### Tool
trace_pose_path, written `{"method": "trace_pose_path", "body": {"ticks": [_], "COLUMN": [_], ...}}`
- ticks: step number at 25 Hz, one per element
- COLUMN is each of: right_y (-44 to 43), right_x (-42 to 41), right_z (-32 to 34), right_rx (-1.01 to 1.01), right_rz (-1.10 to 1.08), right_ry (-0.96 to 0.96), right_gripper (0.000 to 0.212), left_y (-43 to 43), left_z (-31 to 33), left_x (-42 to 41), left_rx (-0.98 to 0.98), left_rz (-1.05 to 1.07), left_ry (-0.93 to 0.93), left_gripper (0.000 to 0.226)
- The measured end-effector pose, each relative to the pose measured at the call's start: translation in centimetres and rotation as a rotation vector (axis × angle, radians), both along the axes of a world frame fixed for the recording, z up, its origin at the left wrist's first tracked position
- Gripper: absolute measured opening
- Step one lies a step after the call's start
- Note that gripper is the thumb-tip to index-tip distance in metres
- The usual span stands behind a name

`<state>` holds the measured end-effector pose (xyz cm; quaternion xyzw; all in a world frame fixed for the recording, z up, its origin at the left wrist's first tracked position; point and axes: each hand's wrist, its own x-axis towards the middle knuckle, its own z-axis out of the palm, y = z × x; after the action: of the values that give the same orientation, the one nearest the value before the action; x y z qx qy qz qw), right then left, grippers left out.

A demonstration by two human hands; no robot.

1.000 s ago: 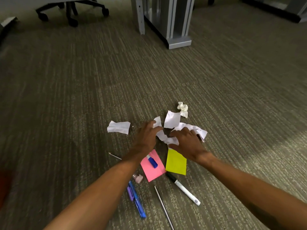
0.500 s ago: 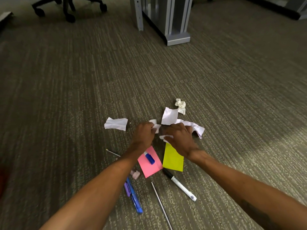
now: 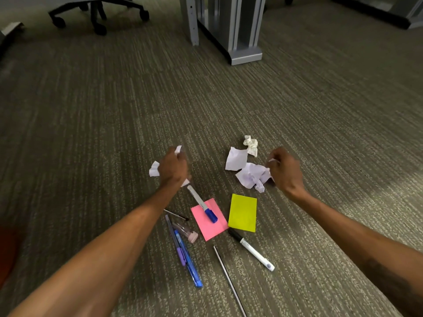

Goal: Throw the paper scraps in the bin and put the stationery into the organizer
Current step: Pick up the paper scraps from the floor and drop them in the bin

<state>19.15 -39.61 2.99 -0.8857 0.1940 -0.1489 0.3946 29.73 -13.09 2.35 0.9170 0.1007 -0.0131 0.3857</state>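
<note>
My left hand (image 3: 172, 167) is closed around white paper scraps (image 3: 154, 168) that stick out above and beside the fist. My right hand (image 3: 285, 169) grips a crumpled white paper (image 3: 253, 176) by its right edge. Two more white scraps lie on the carpet: a flat one (image 3: 236, 158) and a small ball (image 3: 251, 144). Below lie a pink sticky note (image 3: 209, 221) with a blue-capped marker (image 3: 202, 204) across it, a yellow sticky note (image 3: 243, 212), a black-capped marker (image 3: 251, 249), blue and purple pens (image 3: 184, 253), and a thin pencil (image 3: 229, 279).
A grey metal desk leg (image 3: 242, 30) stands at the back middle. An office chair base (image 3: 96, 10) with castors is at the back left. A small clear cup with a pink end (image 3: 186, 232) and a thin dark pen (image 3: 176, 215) lie by my left forearm. Neither bin nor organizer is in view.
My hands have moved apart: the left went left with scraps in its fist, the right went right, dragging the crumpled paper. The blue-capped marker under my left hand is uncovered.
</note>
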Motion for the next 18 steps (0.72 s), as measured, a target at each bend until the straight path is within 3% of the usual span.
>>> {"method": "trace_pose_path", "body": {"ticks": [5, 8, 12, 15, 18], "right_y": [-1.3, -2.3, -3.1, -3.0, -2.8], "right_x": [-0.9, -1.0, -0.5, -0.9, -1.7], "right_z": [-1.2, -2.2, -2.5, -3.1, -3.5], "right_rx": [-0.281, -0.340, -0.318, -0.399, -0.492], "right_rz": [0.086, 0.172, 0.271, 0.261, 0.268], "right_ry": [0.074, 0.292, 0.601, 0.595, 0.431], "right_gripper": [0.025, 0.057, 0.088, 0.085, 0.054], "left_y": [4.3, 6.3, 6.7, 6.3, 6.0], "left_z": [-1.0, -2.1, -3.9, -4.6, -4.7], "left_x": [0.9, 1.4, 1.8, 2.0, 2.4], "left_rx": [0.271, 0.324, 0.501, 0.542, 0.461], "left_rz": [-0.042, -0.095, -0.091, -0.138, -0.192], "left_ry": [-0.044, -0.060, 0.171, 0.176, 0.127], "left_gripper": [0.037, 0.037, 0.077, 0.082, 0.065]}}
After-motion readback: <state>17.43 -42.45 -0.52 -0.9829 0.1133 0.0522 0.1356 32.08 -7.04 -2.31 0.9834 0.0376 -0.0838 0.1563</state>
